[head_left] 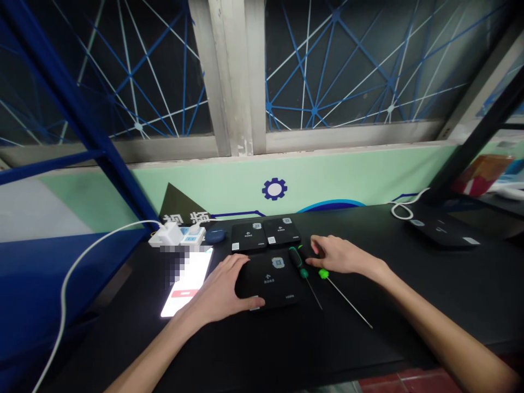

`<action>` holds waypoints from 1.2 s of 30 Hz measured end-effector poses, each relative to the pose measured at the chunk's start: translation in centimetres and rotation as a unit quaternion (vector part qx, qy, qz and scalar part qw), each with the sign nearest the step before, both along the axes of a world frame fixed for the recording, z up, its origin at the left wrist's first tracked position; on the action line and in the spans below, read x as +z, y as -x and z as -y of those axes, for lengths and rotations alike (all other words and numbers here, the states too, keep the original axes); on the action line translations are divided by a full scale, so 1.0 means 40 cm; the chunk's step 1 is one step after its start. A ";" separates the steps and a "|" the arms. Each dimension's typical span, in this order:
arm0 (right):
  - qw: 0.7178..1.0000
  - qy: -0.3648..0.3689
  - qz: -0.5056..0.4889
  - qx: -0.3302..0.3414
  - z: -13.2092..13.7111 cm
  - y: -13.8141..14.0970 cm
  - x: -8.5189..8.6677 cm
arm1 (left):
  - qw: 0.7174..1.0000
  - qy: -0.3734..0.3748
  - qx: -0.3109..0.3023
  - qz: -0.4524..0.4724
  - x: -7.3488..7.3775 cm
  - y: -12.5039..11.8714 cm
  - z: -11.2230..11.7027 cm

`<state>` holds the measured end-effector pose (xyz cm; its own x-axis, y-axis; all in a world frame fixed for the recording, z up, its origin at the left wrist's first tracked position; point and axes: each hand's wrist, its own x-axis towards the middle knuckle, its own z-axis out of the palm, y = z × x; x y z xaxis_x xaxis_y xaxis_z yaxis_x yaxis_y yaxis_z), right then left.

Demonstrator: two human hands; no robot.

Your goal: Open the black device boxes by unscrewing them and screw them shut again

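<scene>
A flat black box (275,279) with a white logo lies on the black table (409,295) in front of me. My left hand (223,289) grips its left edge, fingers on top and thumb along the near side. Just right of the box lie two thin screwdrivers with green and black handles (301,265) (324,273), shafts pointing toward me. My right hand (338,254) rests over their handles, fingers curled down onto them. Two more black boxes (248,237) (281,231) sit side by side behind the first.
A lit phone (188,281) lies left of my left hand. Behind it are a white power strip (176,236) with a white cable (82,262) and a small blue case (215,235). Another black device (442,230) with a white cord sits at the far right. A blue frame post stands at left.
</scene>
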<state>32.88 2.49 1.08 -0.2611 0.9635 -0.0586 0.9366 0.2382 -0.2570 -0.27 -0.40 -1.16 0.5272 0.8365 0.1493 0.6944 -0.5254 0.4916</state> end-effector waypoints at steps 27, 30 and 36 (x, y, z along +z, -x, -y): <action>0.908 -0.024 -0.314 0.275 0.069 0.101 0.014 | 0.998 -0.034 -0.004 0.059 0.027 -0.018 0.017; 0.911 -0.005 -0.305 0.277 0.071 0.104 0.015 | 0.999 0.003 0.027 0.038 0.012 -0.012 0.012; 0.936 -0.078 -0.299 0.168 0.051 0.082 0.032 | 1.000 -0.015 -0.005 0.021 -0.001 -0.017 0.011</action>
<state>29.61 0.43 2.34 -0.4924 0.8052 0.3305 0.5013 0.5727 -0.6486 0.41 -0.84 -1.19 0.5283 0.8263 0.1953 0.6686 -0.5467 0.5041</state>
